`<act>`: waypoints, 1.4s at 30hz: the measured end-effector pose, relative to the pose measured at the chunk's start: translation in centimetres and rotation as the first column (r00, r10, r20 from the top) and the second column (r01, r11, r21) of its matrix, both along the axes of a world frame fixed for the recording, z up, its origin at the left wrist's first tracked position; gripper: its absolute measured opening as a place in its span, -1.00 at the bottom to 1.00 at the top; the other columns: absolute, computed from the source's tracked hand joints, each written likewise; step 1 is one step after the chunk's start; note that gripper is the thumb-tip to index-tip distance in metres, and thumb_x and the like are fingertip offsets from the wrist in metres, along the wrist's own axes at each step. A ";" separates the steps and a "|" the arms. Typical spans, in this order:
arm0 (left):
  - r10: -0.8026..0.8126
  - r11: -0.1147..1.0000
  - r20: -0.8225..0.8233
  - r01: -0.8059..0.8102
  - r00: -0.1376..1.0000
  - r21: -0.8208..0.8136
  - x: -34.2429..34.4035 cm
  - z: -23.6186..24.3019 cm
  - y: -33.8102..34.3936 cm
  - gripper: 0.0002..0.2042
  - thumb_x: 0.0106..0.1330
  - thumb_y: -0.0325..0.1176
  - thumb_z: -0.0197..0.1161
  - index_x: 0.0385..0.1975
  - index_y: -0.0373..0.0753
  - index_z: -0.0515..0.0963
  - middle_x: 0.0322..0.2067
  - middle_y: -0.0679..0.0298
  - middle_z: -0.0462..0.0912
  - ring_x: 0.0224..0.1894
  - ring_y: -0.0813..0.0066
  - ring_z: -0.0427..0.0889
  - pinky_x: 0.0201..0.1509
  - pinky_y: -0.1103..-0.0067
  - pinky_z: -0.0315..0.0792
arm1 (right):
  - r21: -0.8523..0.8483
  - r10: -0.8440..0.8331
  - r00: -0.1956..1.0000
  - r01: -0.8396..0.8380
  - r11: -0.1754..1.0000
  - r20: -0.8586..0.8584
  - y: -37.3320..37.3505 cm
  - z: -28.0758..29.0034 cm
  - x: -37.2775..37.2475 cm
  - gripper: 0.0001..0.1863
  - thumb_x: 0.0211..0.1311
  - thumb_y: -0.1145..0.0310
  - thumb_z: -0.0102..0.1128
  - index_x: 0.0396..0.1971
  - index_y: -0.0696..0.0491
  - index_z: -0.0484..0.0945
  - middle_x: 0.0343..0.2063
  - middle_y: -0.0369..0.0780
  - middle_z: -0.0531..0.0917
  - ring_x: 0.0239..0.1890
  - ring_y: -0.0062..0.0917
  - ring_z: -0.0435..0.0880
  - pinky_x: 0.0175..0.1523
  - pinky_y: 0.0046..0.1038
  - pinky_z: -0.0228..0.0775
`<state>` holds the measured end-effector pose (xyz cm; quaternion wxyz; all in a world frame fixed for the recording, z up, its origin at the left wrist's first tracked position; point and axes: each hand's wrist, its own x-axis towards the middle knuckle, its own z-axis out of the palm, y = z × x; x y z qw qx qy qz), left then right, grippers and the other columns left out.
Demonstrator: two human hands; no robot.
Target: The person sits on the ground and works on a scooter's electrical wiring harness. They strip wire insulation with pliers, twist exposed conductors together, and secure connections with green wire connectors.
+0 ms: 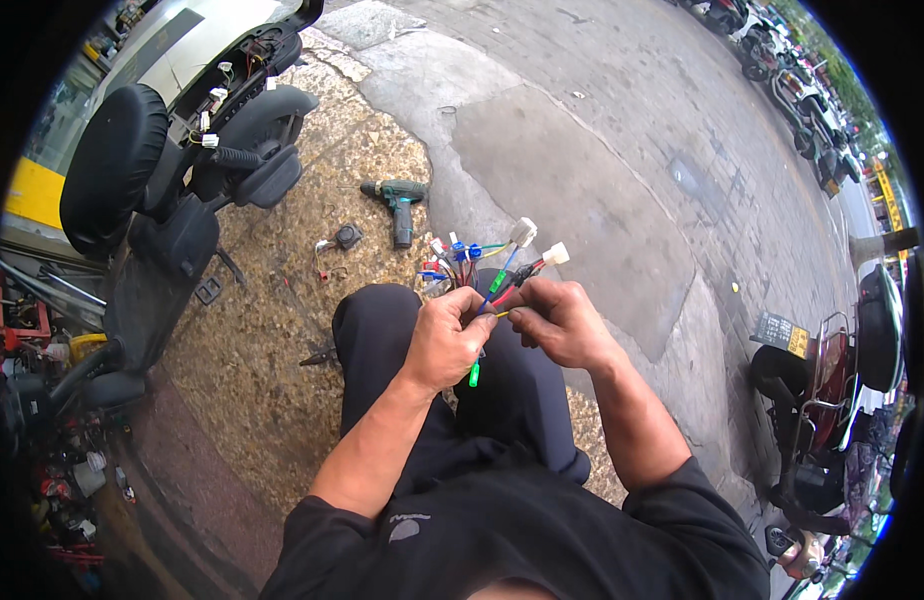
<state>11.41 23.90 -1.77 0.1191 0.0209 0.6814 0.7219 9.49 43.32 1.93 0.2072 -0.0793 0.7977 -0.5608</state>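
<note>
Left hand closed on the wire bundle to steady it; right hand pinches single wires just beside. White connectors stick up above grip, green end hangs below, w/ cordless drill well beyond.

At centre frame I see my left hand and right hand pinching a wire bundle with white connectors. A green cordless drill lies above; a black scooter fills the upper left.

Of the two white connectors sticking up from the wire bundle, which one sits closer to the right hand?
The white connector on the red and black wires, further right and lower, just above the right hand. The other white connector stands higher and further left, on a blue wire.
</note>
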 end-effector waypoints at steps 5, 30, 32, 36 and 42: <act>0.004 0.998 -0.013 -0.005 1.000 -0.059 0.2 0.4 0.3 -0.96 0.26 -0.59 0.24 -0.44 -0.34 0.57 -0.61 0.39 0.55 -0.55 0.76 0.44 -0.52 0.65 0.32 | 0.111 -0.004 1.000 0.005 0.994 -0.006 -0.3 -0.1 -0.1 -0.84 0.26 0.40 0.26 -0.27 0.19 0.65 -0.61 -0.18 0.63 -0.54 -0.61 0.55 -0.38 -0.42 0.43; -0.009 0.998 -0.021 0.008 1.000 -0.055 0.8 -0.1 0.8 -0.96 0.29 -0.56 0.25 -0.41 -0.34 0.58 -0.60 0.40 0.56 -0.55 0.77 0.43 -0.51 0.66 0.32 | 0.220 0.195 0.922 -0.125 0.968 -0.335 0.2 -1.6 0.2 -0.90 0.30 0.51 0.22 -0.23 0.18 0.60 -0.56 -0.28 0.62 -0.52 -0.61 0.59 -0.39 -0.47 0.45; 0.004 1.000 -0.035 -0.005 0.999 -0.030 1.0 -0.1 0.7 -0.97 0.29 -0.55 0.25 -0.39 -0.33 0.59 -0.60 0.41 0.56 -0.55 0.77 0.43 -0.50 0.66 0.33 | 0.111 0.149 0.947 -0.123 0.986 -0.284 0.6 -1.3 0.3 -0.88 0.33 0.48 0.22 -0.20 0.18 0.61 -0.55 -0.29 0.62 -0.52 -0.64 0.59 -0.40 -0.49 0.45; -0.019 0.998 0.034 0.017 0.999 0.068 0.4 -0.5 -0.3 -0.96 0.30 -0.55 0.25 -0.30 -0.35 0.58 -0.52 0.40 0.59 -0.48 0.75 0.48 -0.44 0.67 0.36 | -0.015 0.063 0.996 -0.064 0.998 -0.055 1.1 -1.0 0.4 -0.85 0.36 0.44 0.23 -0.16 0.17 0.62 -0.52 -0.31 0.62 -0.51 -0.69 0.57 -0.39 -0.53 0.46; 0.144 0.989 -0.031 -0.142 0.989 0.046 0.6 -0.4 -0.1 -0.73 0.22 -0.54 0.32 -0.10 -0.38 0.49 -0.34 0.26 0.64 -0.32 0.59 0.59 -0.21 0.61 0.51 | -0.093 -0.006 0.998 0.000 0.996 -0.062 1.0 -0.9 0.6 -0.83 0.37 0.38 0.21 -0.24 0.18 0.65 -0.54 -0.30 0.62 -0.50 -0.67 0.59 -0.38 -0.51 0.46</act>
